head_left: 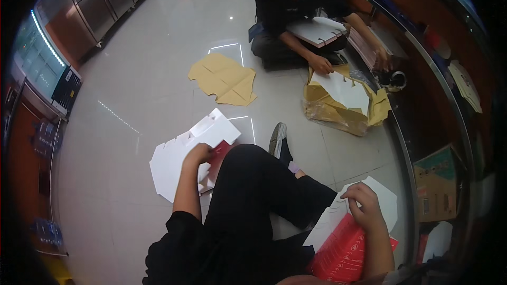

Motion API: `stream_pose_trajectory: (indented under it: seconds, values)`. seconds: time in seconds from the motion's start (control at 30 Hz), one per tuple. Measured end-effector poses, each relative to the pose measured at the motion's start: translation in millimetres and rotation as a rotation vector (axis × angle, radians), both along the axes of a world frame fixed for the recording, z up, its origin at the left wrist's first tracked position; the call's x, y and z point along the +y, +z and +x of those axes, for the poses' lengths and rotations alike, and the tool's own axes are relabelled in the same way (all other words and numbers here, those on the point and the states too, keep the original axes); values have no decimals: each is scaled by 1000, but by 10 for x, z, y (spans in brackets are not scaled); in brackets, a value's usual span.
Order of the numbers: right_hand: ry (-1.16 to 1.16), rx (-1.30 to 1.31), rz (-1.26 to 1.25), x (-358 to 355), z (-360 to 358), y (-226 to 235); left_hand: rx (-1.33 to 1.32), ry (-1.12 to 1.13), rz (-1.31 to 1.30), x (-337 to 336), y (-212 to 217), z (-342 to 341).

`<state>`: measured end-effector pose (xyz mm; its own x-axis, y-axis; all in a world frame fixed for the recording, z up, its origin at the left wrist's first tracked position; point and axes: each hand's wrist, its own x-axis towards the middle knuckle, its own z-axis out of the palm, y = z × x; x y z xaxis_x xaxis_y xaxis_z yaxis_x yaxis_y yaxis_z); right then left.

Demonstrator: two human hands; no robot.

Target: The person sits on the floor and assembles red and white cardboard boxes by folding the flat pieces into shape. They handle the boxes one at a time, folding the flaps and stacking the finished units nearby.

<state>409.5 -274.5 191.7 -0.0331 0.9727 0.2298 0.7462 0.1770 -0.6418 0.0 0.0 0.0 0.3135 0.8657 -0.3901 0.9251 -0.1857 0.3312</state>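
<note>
My left hand (199,154) is bent over a stack of flat white cardboard boxes (177,164) on the floor. Its fingers close on the edge of a top flat box whose red face (221,154) shows beside my raised knee. By my right leg, my right hand (364,206) has its fingers curled, pinching the white flap of another flat cardboard box (338,250), printed red on its folded side. Its thumb and forefinger meet near the cut slots. The undersides of both boxes are hidden.
Across from me a seated person (296,21) has flat white boxes on the lap and a hand at a torn brown paper package (343,105). Brown paper (224,79) lies on the tiled floor. Shelving (406,142) runs along the right, with a carton (435,184); steel cabinets (95,5) stand far left.
</note>
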Motion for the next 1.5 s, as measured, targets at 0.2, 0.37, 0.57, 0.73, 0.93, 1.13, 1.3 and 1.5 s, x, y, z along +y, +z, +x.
stream_pose_trajectory:
  seconds: [0.2,0.37,0.57,0.73,0.93,1.13,1.3,1.5]
  values:
    - [18,-20,-28,45,-19,76,-99,201,552,-199,1434,443]
    - [-54,140,214,68,56,-107,-686,-176,371,-649,2258,1292]
    - [-275,590,376,108,-14,-86,-669,-1021,337,-954,2278,2358]
    - [-620,674,564,101,168,-239,-1102,-696,971,-1060,2342,2866]
    - [-675,769,576,169,326,-226,-1295,-1191,157,-1443,1759,2751]
    - [-502,708,595,165,264,-251,-1240,-465,-1038,-1216,1188,3135]
    - [-353,362,460,15,295,-290,-1625,-107,-1412,-1126,1325,3137]
    - [-36,7,354,45,135,-66,-1710,319,-1357,-1173,1366,3154]
